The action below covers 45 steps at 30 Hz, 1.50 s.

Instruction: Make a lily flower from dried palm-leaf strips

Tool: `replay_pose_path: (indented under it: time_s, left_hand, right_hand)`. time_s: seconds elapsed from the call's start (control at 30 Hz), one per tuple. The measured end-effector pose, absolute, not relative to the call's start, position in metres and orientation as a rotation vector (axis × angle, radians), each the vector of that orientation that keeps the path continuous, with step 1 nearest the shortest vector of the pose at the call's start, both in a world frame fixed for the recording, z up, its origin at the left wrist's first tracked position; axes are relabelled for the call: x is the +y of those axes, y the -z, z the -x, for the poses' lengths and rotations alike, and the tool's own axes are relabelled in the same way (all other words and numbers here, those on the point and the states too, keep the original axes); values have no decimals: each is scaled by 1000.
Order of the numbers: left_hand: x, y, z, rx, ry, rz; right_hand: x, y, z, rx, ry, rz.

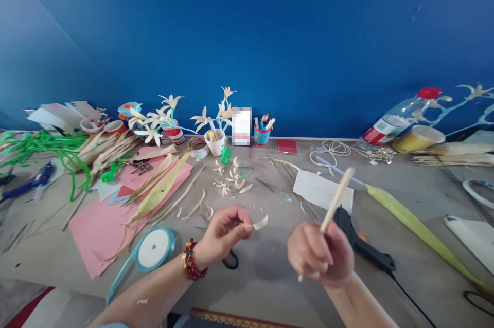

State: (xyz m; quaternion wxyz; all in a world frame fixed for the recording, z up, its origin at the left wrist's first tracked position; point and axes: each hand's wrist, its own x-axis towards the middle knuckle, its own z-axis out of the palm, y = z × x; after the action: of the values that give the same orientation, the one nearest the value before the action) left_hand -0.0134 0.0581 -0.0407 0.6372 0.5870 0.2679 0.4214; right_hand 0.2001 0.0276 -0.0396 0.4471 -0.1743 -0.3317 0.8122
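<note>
Between the thumb and fingers of my left hand (226, 233) is a small curved cream petal (261, 222), its tip pointing right. A beaded red bracelet circles that wrist. My right hand (320, 255) is closed around a pale wooden stick (337, 198), which slants up past the fist, with its lower end showing beneath. The two hands are apart. A black glue gun (363, 243) lies just right of my right hand. Beyond my left hand, small cream flowers (231, 179) and loose petals lie on the grey table (266, 287). Dark scissor handles (230, 261) show partly under my left wrist.
A blue ribbon spool (155, 248) and pink paper (90, 230) lie left. Cups with flowers (214, 142) and pens (262, 135) stand along the blue wall. White paper (323, 190), a tilted bottle (397, 122) and a green husk (417, 230) are right.
</note>
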Motion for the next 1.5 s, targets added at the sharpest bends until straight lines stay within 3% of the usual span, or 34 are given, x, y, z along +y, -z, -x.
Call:
replay_pose_path:
  time_s: [0.17, 0.43, 0.57, 0.87, 0.97, 1.13, 1.3, 1.5]
  left_hand:
    - [57, 39, 13, 615, -1037, -1418]
    - [57, 37, 11, 796, -1002, -1766]
    - [57, 36, 11, 779, -1009, -1762]
    - [58, 41, 13, 674, -978, -1615]
    - [60, 41, 13, 670, -954, -1478]
    - [61, 32, 14, 646, -814, -1537]
    - [64, 29, 17, 648, -769, -1618]
    - [60, 42, 8, 617, -930, -1225]
  right_hand:
    - [34, 35, -193, -1033, -1764, 916]
    - [20, 47, -168, -1657, -1274, 1184]
    - [22, 45, -171, -1643, -1341, 1214]
    - [24, 43, -191, -988, -2105, 704]
    - [29, 41, -203, -880, -1878, 623]
    - [31, 33, -200, -1191, -1351, 1087]
    - [31, 28, -187, -1663, -1337, 1062]
    - [30, 36, -176, -1282, -1550, 1117]
